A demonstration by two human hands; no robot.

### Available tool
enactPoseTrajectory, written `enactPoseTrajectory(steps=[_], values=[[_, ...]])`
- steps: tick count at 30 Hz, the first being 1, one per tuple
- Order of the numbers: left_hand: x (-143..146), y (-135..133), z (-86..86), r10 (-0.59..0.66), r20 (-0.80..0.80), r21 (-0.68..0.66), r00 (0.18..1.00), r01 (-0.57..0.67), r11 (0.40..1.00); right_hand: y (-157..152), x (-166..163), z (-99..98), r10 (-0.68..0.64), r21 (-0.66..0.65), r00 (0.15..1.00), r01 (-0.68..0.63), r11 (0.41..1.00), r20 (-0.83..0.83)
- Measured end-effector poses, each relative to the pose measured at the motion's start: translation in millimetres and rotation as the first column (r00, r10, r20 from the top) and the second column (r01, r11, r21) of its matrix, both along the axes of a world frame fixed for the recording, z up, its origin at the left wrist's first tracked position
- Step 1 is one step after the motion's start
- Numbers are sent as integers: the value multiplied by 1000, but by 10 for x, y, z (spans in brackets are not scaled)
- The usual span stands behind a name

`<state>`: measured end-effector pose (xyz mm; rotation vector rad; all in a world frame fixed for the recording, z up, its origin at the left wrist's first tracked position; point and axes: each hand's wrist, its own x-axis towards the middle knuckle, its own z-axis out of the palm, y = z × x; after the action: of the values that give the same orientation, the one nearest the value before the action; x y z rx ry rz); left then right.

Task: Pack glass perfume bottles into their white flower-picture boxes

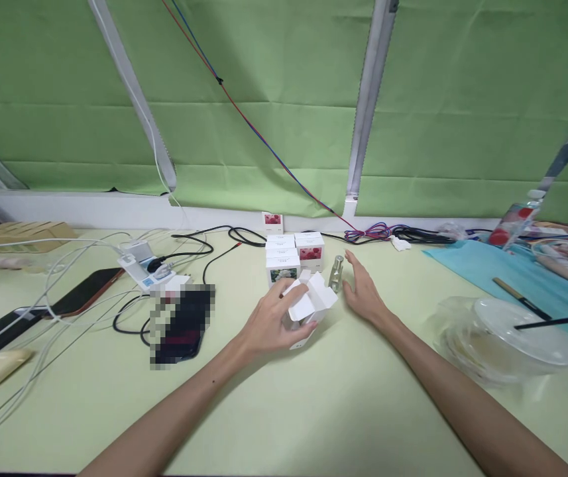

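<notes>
I'm gripping open white box (304, 308) with left fingers (301, 335); right fingers (356, 268) spreading loosely, empty; bottle (336, 273) sitting at box's one o'clock.

open box (319, 290): smooth matt card | small bottle (336, 275): clear, glossy, perhaps glass, too small to be sure | closed boxes (282, 260): smooth printed card | tabletop (274, 417): smooth, faint sheen | green blinds (274, 142): creased matt fabric | bowl (502, 321): translucent plastic | bag (450, 331): thin crinkled plastic film | drink bottle (515, 222): clear glossy plastic | black cables (415, 234): smooth plastic sheathing
</notes>
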<state>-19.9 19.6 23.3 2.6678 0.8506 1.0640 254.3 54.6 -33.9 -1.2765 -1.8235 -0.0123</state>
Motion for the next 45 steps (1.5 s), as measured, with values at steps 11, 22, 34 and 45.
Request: enactPoseTrajectory(steps=[11,22,34,45], values=[[16,-24,25,9,-12,-1,1000,-9,1000,-39,-54,5,71,-83,996,-76,994,-59],[38,-20,-28,88,1,36,996,-88,995,-161,-171,110,-8,-145,998,-1,989,-63],[40,-59,14,78,-56,-84,995,-82,993,-131,-159,104,27,-115,996,-18,993,82],[77,-111,-12,43,-94,-185,995,-59,981,-172,-213,121,-93,-118,974,119,986,207]])
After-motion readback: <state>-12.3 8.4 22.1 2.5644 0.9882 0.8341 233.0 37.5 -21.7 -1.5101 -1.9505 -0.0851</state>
